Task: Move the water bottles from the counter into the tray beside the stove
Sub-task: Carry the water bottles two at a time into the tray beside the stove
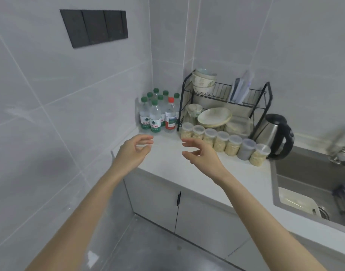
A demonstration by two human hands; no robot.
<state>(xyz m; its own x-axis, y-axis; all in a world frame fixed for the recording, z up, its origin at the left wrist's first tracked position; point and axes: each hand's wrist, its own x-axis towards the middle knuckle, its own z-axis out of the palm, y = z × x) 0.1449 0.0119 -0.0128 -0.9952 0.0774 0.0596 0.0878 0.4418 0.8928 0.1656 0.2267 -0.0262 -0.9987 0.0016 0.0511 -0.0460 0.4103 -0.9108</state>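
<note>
Both hands, left hand (132, 151) and right hand (201, 153), hover loosely open and empty near the water bottles (158, 114).

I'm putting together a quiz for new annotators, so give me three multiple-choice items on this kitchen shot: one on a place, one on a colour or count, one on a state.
1. Where do the water bottles stand?
A in the back corner of the counter, left of the dish rack
B at the counter's front edge
C on the rack

2. How many bottles have a red cap?
A none
B one
C three

3. What are the hands doing?
A both hold bottles
B one holds a bottle
C the left hand and right hand hold nothing

Answers:
1 A, they cluster against the walls beside the rack.
2 B, one red-capped bottle stands among green caps.
3 C, both hover with loosely curled fingers, short of the bottles.
</note>
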